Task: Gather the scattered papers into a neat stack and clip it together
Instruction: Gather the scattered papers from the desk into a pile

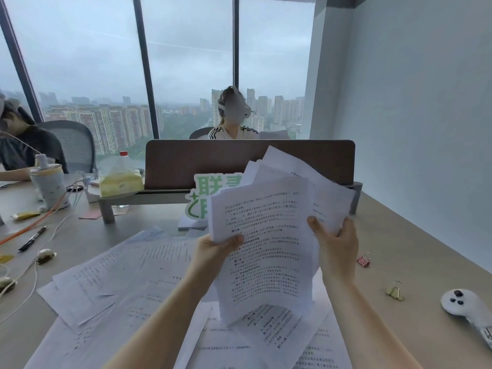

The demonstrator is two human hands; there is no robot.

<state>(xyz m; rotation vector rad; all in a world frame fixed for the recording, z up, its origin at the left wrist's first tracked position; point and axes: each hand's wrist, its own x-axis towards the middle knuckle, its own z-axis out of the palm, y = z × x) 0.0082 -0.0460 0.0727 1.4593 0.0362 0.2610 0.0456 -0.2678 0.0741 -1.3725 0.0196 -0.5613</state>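
I hold a loose bunch of printed papers (269,235) upright above the desk, the sheets fanned out and uneven. My left hand (215,249) grips the bunch at its left edge, thumb on the front sheet. My right hand (336,246) grips its right edge. More printed sheets (125,278) lie scattered and overlapping on the desk below and to the left. A pink binder clip (364,260) and a gold binder clip (395,291) lie on the desk to the right of my right forearm.
A white controller (468,306) lies at the right edge. A green-and-white sign (202,195) and a brown divider (186,161) stand behind the papers. A pen (32,238), cables, a cup (49,185) and a bagged item sit left. Two people sit beyond.
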